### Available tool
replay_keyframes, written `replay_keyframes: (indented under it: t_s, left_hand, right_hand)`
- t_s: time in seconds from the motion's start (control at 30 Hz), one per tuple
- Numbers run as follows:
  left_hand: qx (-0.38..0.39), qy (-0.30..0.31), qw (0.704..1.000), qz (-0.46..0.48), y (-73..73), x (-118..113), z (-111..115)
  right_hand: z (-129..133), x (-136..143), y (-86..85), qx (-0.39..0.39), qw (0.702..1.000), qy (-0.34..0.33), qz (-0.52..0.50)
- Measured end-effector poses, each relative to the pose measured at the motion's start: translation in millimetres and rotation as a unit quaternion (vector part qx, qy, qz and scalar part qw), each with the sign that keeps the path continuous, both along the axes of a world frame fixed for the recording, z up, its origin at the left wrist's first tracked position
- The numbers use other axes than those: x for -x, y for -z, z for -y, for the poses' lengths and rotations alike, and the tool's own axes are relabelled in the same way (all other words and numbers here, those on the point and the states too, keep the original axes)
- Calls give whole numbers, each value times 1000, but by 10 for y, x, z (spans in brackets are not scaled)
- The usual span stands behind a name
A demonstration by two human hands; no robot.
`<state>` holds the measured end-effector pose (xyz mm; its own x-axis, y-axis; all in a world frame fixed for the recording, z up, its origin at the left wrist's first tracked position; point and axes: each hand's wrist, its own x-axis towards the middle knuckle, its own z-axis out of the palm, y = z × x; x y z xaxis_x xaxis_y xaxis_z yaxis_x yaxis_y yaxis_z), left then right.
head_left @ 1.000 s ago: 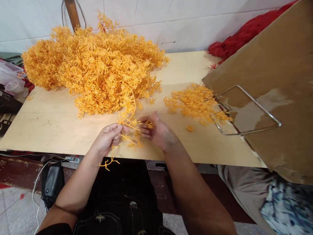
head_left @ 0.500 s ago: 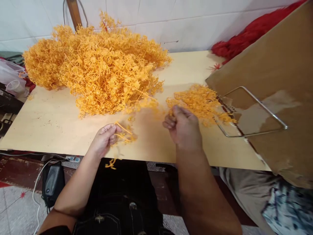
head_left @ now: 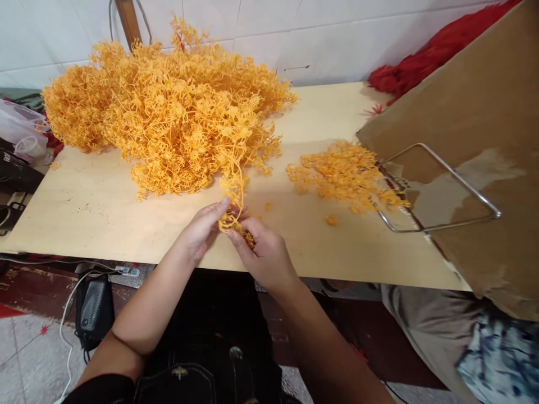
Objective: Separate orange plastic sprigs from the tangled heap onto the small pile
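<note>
My left hand (head_left: pixel 205 227) and my right hand (head_left: pixel 264 247) meet close to the table's front edge. Between them is an orange artificial flower sprig (head_left: pixel 237 209), its thin curly stems pinched by the fingers of both hands. The sprig's upper part overlaps a large heap of orange artificial flowers (head_left: pixel 181 120) just beyond my hands. To the right of my hands lies a smaller pile of similar orange sprigs (head_left: pixel 343 177).
A large brown cardboard sheet (head_left: pixel 471 129) leans at the right, with a bent metal wire frame (head_left: pixel 458 182) against it. Red artificial flowers (head_left: pixel 408 70) lie behind it. A person's clothed leg (head_left: pixel 433 322) is at lower right. A black speaker-like box (head_left: pixel 93 308) stands below the table (head_left: pixel 96 224).
My right hand has moved left from beside the small pile to meet my left hand. The left has shifted slightly right and up. Both now hold the sprig together.
</note>
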<state>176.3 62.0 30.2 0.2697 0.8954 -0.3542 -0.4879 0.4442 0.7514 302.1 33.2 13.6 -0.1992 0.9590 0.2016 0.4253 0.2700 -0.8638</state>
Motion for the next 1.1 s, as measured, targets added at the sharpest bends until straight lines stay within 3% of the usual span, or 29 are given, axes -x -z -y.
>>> replay_keyframes:
  t_s: [0.1, 0.23, 0.4, 0.47, 0.57, 0.6, 0.63, 0.7, 0.77, 0.83, 0.97, 1.1]
  left_hand:
    - [54, -9, 998, 24, -10, -19, -64]
    - [29, 15, 999, 26, 26, -82, -77]
    - [39, -49, 997, 46, 61, -149, -162]
    - [55, -127, 989, 50, 34, -103, -251]
    - [46, -234, 969, 62, -60, 24, -351]
    - [28, -219, 973, 73, -97, 61, -356]
    - [13, -181, 980, 81, -130, 89, -345]
    - [-6, -88, 992, 89, -172, 110, -287]
    - [-1, -38, 996, 81, -175, 101, -217]
    - [11, -31, 997, 72, -148, 82, -170]
    - [14, -1, 998, 57, -90, 43, -152]
    - [-15, 8, 999, 35, -64, 11, -153]
  right_hand:
    - [32, 17, 18, -26, 999, -6, 20]
    - [24, 6, 54, -39, 999, 1, 11]
    - [143, 57, -37, -96, 993, 37, 57]
    - [311, 138, -106, -170, 982, -44, 69]
    - [536, 215, -199, -247, 935, -249, 53]
    - [555, 194, -223, -224, 934, -276, 26]
    - [534, 140, -243, -169, 950, -260, -17]
    - [390, -54, -270, -5, 978, -145, -149]
    - [176, -294, -277, 128, 950, -8, -286]
    - [-18, -472, -257, 192, 907, 62, -369]
    - [-206, -459, -125, 265, 873, 68, -404]
    - [-262, -229, 9, 316, 876, -18, -364]
